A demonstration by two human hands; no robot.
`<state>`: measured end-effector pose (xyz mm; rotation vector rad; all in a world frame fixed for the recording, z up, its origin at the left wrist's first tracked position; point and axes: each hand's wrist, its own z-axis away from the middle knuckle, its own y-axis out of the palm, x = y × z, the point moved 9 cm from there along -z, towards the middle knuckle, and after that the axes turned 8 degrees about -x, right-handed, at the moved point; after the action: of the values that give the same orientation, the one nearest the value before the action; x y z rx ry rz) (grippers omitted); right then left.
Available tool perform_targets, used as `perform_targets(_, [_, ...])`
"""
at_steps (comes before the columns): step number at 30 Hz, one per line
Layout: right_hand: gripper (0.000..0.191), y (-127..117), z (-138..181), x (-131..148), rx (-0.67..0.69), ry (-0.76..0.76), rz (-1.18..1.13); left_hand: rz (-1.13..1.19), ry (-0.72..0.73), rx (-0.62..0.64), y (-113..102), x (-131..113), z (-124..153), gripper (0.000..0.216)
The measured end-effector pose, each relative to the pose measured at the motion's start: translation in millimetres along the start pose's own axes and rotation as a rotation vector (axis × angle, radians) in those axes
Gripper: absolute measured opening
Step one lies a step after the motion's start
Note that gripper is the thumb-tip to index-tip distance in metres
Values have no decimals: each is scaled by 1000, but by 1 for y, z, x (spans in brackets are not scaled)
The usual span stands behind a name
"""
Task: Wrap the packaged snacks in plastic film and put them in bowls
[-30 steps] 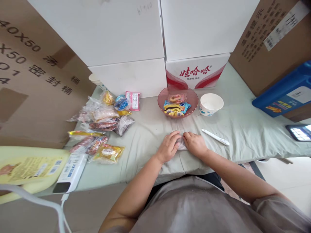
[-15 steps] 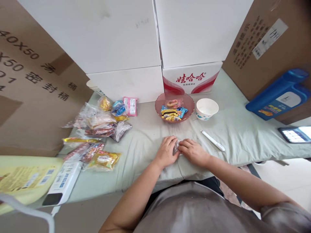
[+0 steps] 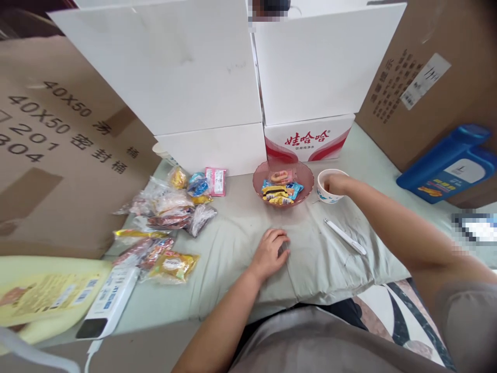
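Note:
My left hand (image 3: pixel 271 253) lies on the green cloth (image 3: pixel 233 269), fingers slightly curled and thumb apart, with no object visible in it. My right hand (image 3: pixel 334 185) reaches down into a white paper cup (image 3: pixel 326 196); its fingers are hidden inside, so what they touch does not show. Left of that cup stands a pink glass bowl (image 3: pixel 267 199) with several wrapped snacks (image 3: pixel 280 191) in yellow, blue and clear wrappers. A white pen-like utility knife (image 3: pixel 345 236) lies on the cloth below my right forearm.
A pile of packaged snacks (image 3: pixel 171 210) covers the left side. A white power strip (image 3: pixel 112 300) and a pale yellow bag (image 3: pixel 46 290) lie near left. White boxes (image 3: pixel 209 150) stand behind, cartons (image 3: pixel 58 155) at the sides. A blue bottle (image 3: pixel 442 166) and a blurred phone (image 3: pixel 479 228) are at right.
My right hand has left the small clear packet between both hands and moved up and right into the paper cup. The packet no longer shows. My left hand stays; the view has tilted up.

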<state>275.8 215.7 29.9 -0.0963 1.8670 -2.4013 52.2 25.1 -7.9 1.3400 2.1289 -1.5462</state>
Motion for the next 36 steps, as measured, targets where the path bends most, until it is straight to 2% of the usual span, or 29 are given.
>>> perform_targets(4, [12, 30, -23, 17, 173, -61, 30, 32, -23, -39, -1, 0, 5, 17])
perform_targets(7, [19, 45, -29, 16, 228, -71, 61, 14, -126, -157, -17, 19, 5, 17])
perform_targets(11, [38, 55, -31, 8, 247, -62, 59, -271, -291, -328, -69, 69, -19, 22])
perform_targets(15, [38, 55, -32, 4, 220, 0, 34, -440, -361, -411, -137, 109, -65, 31])
perform_targets(17, [37, 55, -32, 5, 220, 18, 24, -695, -435, -413, -170, 125, -83, 41])
perform_targets(19, [38, 54, -31, 6, 222, 20, 17, -889, -527, -344, -195, 143, -92, 56])
perform_targets(21, [37, 53, -30, 7, 221, 21, 13, -950, -648, -243, -210, 164, -93, 62])
perform_targets(23, [37, 54, -30, 6, 218, 26, 6, -933, -726, -176, -219, 179, -89, 56])
perform_targets(25, [37, 55, -31, 5, 222, 31, -3, -918, -730, -160, -224, 182, -88, 48])
perform_targets(27, [37, 57, -32, 4, 230, 28, -9, -898, -681, -214, -229, 171, -89, 46])
perform_targets(29, [37, 59, -32, 4, 243, 18, -10, -786, -602, -368, -234, 150, -88, 47])
perform_targets(31, [37, 59, -32, 5, 248, 4, -10, -549, -534, -522, -230, 126, -81, 48])
perform_targets(32, [37, 58, -31, 5, 247, -2, -11, -389, -522, -542, -219, 116, -75, 49])
perform_targets(33, [37, 57, -30, 6, 243, -7, -14, -223, -525, -505, -201, 108, -69, 50])
perform_targets(36, [38, 51, -25, 8, 205, 0, -25, 271, -520, -188, -111, 75, -47, 55])
